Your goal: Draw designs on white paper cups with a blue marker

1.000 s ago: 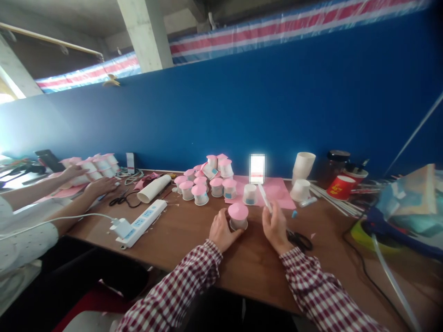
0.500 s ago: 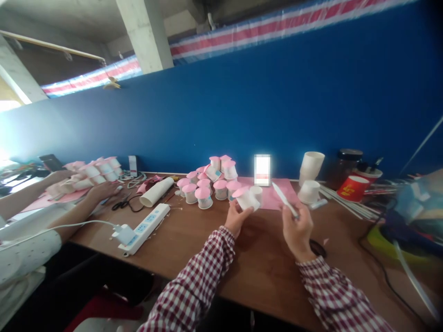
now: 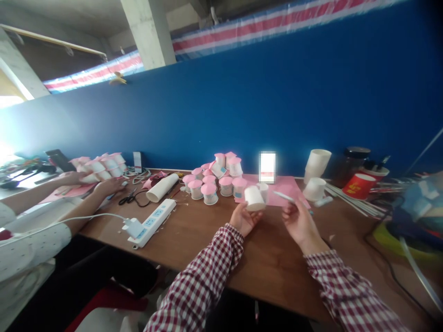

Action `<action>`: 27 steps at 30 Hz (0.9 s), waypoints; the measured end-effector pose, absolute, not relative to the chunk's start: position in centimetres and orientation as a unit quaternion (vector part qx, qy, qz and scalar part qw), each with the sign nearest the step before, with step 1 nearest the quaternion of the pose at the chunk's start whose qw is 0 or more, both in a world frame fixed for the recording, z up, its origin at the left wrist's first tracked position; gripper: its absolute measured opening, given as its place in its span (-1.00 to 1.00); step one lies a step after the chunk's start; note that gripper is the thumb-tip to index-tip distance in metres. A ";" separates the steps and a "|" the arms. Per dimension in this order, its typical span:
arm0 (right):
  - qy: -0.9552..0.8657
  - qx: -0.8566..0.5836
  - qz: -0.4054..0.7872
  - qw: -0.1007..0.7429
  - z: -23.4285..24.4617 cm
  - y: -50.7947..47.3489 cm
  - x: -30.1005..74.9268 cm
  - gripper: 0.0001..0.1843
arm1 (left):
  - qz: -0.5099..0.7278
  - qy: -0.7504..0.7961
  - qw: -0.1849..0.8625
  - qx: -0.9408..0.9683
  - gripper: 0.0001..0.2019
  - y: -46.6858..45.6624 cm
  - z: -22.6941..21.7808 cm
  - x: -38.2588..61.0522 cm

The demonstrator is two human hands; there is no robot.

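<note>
My left hand (image 3: 245, 218) grips a small white paper cup (image 3: 254, 198), tipped on its side and lifted off the brown table (image 3: 214, 240). A short way to its right, my right hand (image 3: 299, 222) pinches a thin white stick (image 3: 284, 197) whose tip points left toward the cup. Just behind the cup lies a pink paper sheet (image 3: 281, 190), and left of that stands a cluster of several pink-topped white cups (image 3: 214, 179).
Another person's hands (image 3: 104, 186) rest at the far left by more pink-topped cups (image 3: 100, 165). A white power strip (image 3: 152, 222), scissors (image 3: 127, 198) and a white tube (image 3: 162, 186) lie between. White cups (image 3: 316, 168), a red cup (image 3: 360, 186) and a dark jar (image 3: 353, 163) stand at the right.
My left hand has lifted the cup off the table and turned it on its side. My right hand rose and swung the stick from upright to pointing left.
</note>
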State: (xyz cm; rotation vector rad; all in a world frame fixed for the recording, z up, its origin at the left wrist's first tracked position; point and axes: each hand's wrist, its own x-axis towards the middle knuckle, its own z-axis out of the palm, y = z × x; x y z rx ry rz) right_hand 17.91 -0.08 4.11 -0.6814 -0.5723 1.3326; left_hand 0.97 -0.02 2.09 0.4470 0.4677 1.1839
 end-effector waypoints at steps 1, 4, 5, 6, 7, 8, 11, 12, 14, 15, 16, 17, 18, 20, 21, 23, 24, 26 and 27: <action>-0.253 -0.296 0.624 0.678 4.1 -0.3 17.7 -0.64 | 0.545 0.215 0.786 0.197 -0.59 0.0 2.2 0.9; -0.279 -0.290 0.664 0.631 3.9 -1.1 17.1 -0.65 | 0.534 0.209 0.797 0.190 -0.53 -0.2 2.6 0.8; -0.295 -0.296 0.670 0.614 3.8 -1.3 16.9 -0.66 | 0.531 0.208 0.799 0.193 -0.51 -0.3 2.7 0.7; -0.309 -0.302 0.676 0.596 3.6 -1.5 16.8 -0.67 | 0.529 0.208 0.799 0.196 -0.49 -0.4 2.9 0.7; -0.323 -0.306 0.684 0.578 3.4 -1.7 16.7 -0.68 | 0.530 0.208 0.798 0.199 -0.46 -0.4 2.9 0.8; -0.335 -0.308 0.690 0.564 3.2 -1.9 16.5 -0.69 | 0.530 0.209 0.797 0.200 -0.43 -0.5 3.0 0.8; -0.359 -0.308 0.694 0.543 2.8 -2.2 16.3 -0.70 | 0.538 0.200 0.793 0.202 -0.45 -0.5 2.8 0.9; -0.364 -0.306 0.693 0.542 2.7 -2.3 16.2 -0.70 | 0.544 0.197 0.791 0.200 -0.49 -0.5 2.7 0.9; -0.377 -0.305 0.691 0.536 2.5 -2.3 16.1 -0.72 | 0.550 0.201 0.787 0.195 -0.56 -0.4 2.4 1.0; -0.381 -0.311 0.686 0.536 2.5 -2.3 16.1 -0.73 | 0.550 0.205 0.786 0.195 -0.58 -0.3 2.3 1.0; -0.385 -0.317 0.681 0.537 2.5 -2.3 16.0 -0.75 | 0.545 0.208 0.787 0.198 -0.57 -0.3 2.2 1.0; -0.387 -0.321 0.676 0.539 2.6 -2.4 16.0 -0.75 | 0.539 0.209 0.790 0.203 -0.55 -0.2 2.1 0.9; -0.387 -0.322 0.673 0.542 2.6 -2.4 16.0 -0.75 | 0.532 0.209 0.793 0.209 -0.53 -0.2 2.1 0.9; -0.384 -0.316 0.674 0.546 2.8 -2.5 15.9 -0.75 | 0.521 0.208 0.799 0.217 -0.51 -0.2 2.0 0.9; -0.382 -0.313 0.677 0.547 2.9 -2.5 15.9 -0.75 | 0.519 0.206 0.800 0.219 -0.51 -0.2 2.0 0.9; -0.377 -0.308 0.683 0.544 3.0 -2.6 15.9 -0.74 | 0.518 0.201 0.801 0.222 -0.50 -0.2 2.1 0.9; -0.374 -0.308 0.687 0.542 3.1 -2.6 15.9 -0.74 | 0.516 0.200 0.802 0.223 -0.49 -0.2 2.1 0.9; -0.368 -0.309 0.691 0.540 3.0 -2.6 16.0 -0.73 | 0.513 0.204 0.803 0.224 -0.48 -0.2 2.2 0.8; -0.365 -0.310 0.692 0.540 3.0 -2.5 16.0 -0.73 | 0.512 0.210 0.803 0.224 -0.48 -0.2 2.2 0.9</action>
